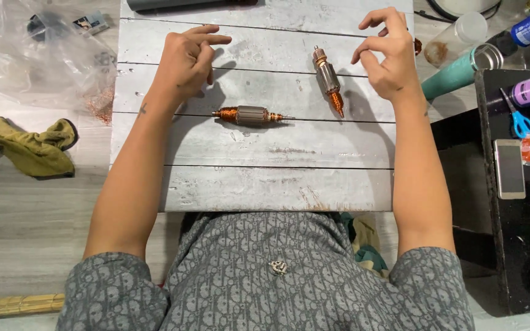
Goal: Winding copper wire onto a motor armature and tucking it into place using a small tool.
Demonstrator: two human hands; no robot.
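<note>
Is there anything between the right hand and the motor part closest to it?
Nothing visible. Only bare board shows between the right hand and the upright rotor. The other rotor lies apart, nearer the left hand.

Both bare forearms run up from the lower frame toward the upper middle, elbows apart. Left hand (186,61), upper left of centre: back of hand up, fingers (211,38) curled loosely inward, holding nothing. Right hand (386,55), upper right of centre: wrist bent, fingers spread and hooked, thumb near forefinger, empty. Grey patterned short sleeves cover the upper arms.
</note>
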